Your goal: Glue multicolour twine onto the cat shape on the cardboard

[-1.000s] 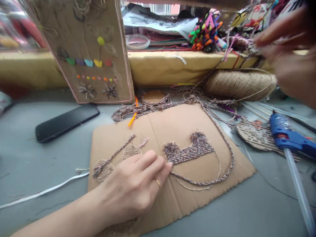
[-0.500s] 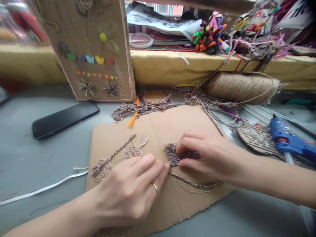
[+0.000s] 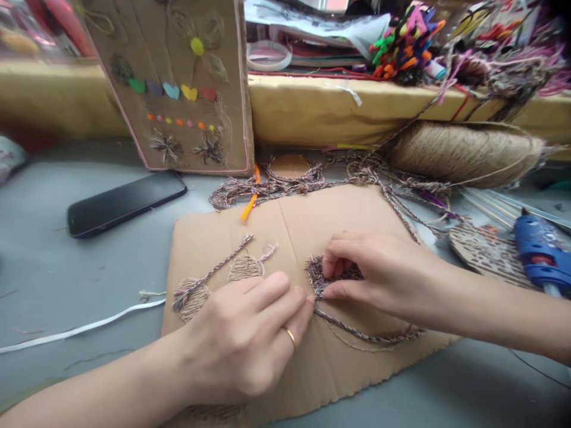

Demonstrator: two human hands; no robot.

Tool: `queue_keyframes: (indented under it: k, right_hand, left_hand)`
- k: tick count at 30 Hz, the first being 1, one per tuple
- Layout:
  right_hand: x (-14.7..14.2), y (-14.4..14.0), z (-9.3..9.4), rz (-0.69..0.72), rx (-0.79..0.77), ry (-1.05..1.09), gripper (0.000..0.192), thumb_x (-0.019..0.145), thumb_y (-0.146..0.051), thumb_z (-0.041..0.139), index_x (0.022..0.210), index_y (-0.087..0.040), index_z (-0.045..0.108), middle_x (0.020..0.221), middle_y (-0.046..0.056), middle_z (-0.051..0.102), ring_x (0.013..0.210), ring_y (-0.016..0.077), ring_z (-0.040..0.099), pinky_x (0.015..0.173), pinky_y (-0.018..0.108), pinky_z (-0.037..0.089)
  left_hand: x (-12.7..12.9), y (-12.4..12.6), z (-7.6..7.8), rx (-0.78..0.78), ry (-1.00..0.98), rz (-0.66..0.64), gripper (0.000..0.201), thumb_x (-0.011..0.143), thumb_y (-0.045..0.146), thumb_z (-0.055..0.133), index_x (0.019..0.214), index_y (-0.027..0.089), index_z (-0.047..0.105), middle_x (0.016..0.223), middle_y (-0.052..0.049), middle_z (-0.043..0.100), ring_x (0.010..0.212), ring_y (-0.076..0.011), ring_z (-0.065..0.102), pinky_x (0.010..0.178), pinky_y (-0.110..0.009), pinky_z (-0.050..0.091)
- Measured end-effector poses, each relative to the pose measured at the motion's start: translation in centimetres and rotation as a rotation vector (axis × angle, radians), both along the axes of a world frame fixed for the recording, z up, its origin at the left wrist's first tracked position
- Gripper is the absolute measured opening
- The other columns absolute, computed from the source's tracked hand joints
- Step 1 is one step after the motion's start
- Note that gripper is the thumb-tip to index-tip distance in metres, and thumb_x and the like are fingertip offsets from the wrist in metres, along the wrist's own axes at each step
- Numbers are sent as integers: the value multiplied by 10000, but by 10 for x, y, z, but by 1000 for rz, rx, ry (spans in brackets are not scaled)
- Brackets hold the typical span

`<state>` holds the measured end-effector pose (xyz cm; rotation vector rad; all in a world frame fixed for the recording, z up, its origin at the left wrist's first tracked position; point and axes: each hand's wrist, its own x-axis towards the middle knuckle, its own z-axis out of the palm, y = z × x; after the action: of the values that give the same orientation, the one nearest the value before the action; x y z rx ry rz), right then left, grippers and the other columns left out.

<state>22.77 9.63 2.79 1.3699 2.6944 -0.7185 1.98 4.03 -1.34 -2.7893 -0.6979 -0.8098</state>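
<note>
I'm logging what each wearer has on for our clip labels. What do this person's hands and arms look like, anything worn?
Both forearms are bare, with no sleeves, gloves or watch in view. The left hand wears a thin gold ring on one finger. The right hand shows no ring or other jewellery on the parts that are visible.

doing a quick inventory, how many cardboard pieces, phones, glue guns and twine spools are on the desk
cardboard pieces: 2, the flat sheet under the left hand and right hand, and the decorated panel
phone: 1
glue gun: 1
jute spool: 1
total: 5
</note>
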Motion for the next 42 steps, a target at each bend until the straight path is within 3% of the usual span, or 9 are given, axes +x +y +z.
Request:
queue_keyframes:
  k: [5, 9, 14, 20, 26, 32, 37, 40, 42]
  right_hand:
    - [-2, -4, -4, 45, 176, -67, 152, 781, -367, 620, 760, -218, 605, 798, 20, 650, 732, 200, 577, 611, 315, 381]
    - [13, 1, 3, -7, 27, 173, 171, 874, -322, 507, 839, -240, 654, 772, -15, 681, 719, 142, 607, 620, 265, 422]
    - [50, -3, 17, -98, 244, 345, 159, 879, -231, 477, 902, -237, 635, 853, -9, 692, 774, 139, 634, 653, 248, 484]
    - [81, -26, 10, 207, 549, 117, 322, 874, -102, 387, 1073, -196, 622, 964, 75, 641, 857, 181, 591, 643, 280, 490]
    - [83, -34, -6, 411, 614, 17, 359, 901, -90, 338, 1165, -97, 581, 1093, 125, 637, 1018, 232, 545, 812, 362, 482]
    - [62, -32, -6, 216, 543, 145, 216, 901, -183, 463, 1001, -171, 655, 877, 58, 642, 773, 162, 565, 650, 292, 457]
    - [40, -26, -18, 198, 510, 183, 214, 918, -202, 447, 820, -141, 627, 778, 64, 592, 740, 166, 514, 621, 287, 420]
    - [46, -16, -15, 209, 537, 188, 223, 924, -180, 414, 776, -144, 578, 763, 66, 574, 727, 166, 502, 624, 289, 414]
    - [60, -3, -2, 118, 604, 198, 167, 915, -201, 439, 798, -161, 550, 792, 64, 572, 753, 169, 519, 647, 291, 420]
  left_hand:
    - [1, 2, 7, -1, 35, -20, 162, 822, 100, 558, 907, 51, 686, 767, -99, 694, 639, -196, 577, 529, -339, 535]
    - [1, 2, 8, 13, 36, -10, 166, 818, 92, 561, 917, 52, 688, 763, -95, 697, 669, -208, 593, 540, -349, 548]
    - [0, 2, 5, -3, 57, -15, 271, 832, 83, 535, 1078, 15, 627, 794, -101, 676, 686, -205, 566, 565, -364, 542]
    - [5, 6, 7, -95, 232, 8, 426, 911, 93, 370, 1331, 61, 437, 822, -88, 594, 699, -196, 518, 529, -326, 491]
    - [10, 6, 10, -136, 307, 33, 436, 933, 96, 308, 1357, 89, 406, 864, -91, 541, 758, -203, 483, 614, -336, 477]
    - [10, 6, 9, -136, 311, 33, 421, 936, 113, 322, 1345, 93, 418, 868, -83, 506, 750, -197, 453, 605, -324, 464]
    - [10, 7, 9, -123, 316, 34, 443, 933, 128, 349, 1374, 95, 380, 829, -74, 494, 717, -191, 442, 586, -316, 457]
    - [10, 7, 9, -135, 303, 31, 443, 932, 126, 345, 1372, 102, 384, 844, -78, 496, 728, -191, 444, 621, -334, 466]
    - [9, 7, 9, -144, 308, 28, 436, 932, 121, 333, 1363, 105, 397, 854, -80, 498, 738, -195, 448, 636, -347, 471]
